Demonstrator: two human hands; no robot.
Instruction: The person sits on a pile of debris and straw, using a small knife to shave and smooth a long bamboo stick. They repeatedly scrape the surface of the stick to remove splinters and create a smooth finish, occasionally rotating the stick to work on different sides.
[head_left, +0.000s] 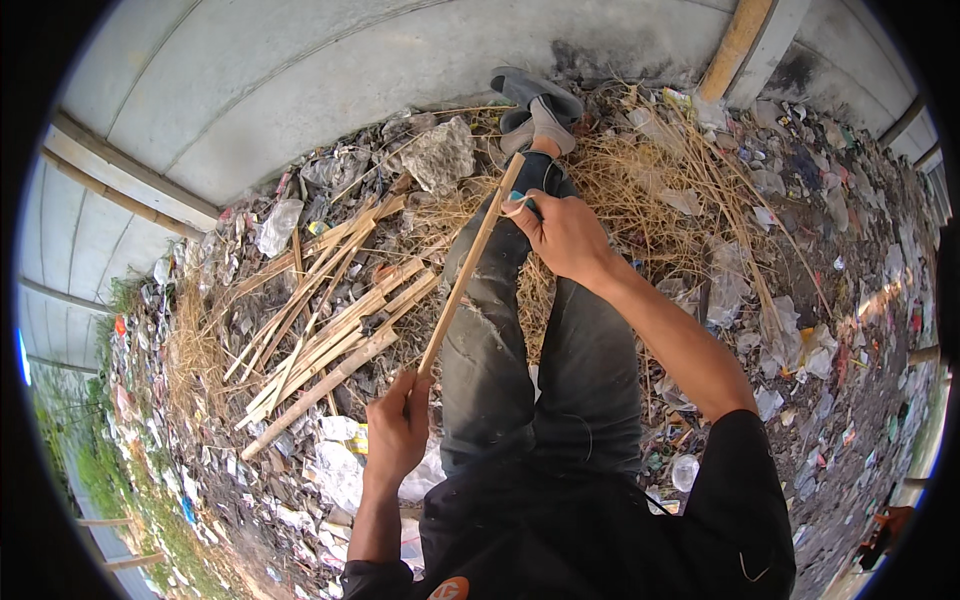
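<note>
A long pale wooden strip, bamboo by its look (468,272), slants across my lap over one knee. My left hand (397,425) is closed round its lower end. Near the strip's upper end is my right hand (567,237), its fingers curled and its thumb against the strip. Something small and teal shows at that thumb and fingers, with a pale band round the thumb; the rest of what this hand holds is hidden. My legs in dark, dusty trousers (590,370) stretch ahead, the feet crossed in grey shoes (537,92).
Several split strips (325,345) lie piled at my left, a thicker round stick (320,393) among them. A rough stone chunk (440,157) sits by my feet. Straw (640,170) and plastic litter (730,285) cover the ground. A grey panel wall (330,85) stands ahead.
</note>
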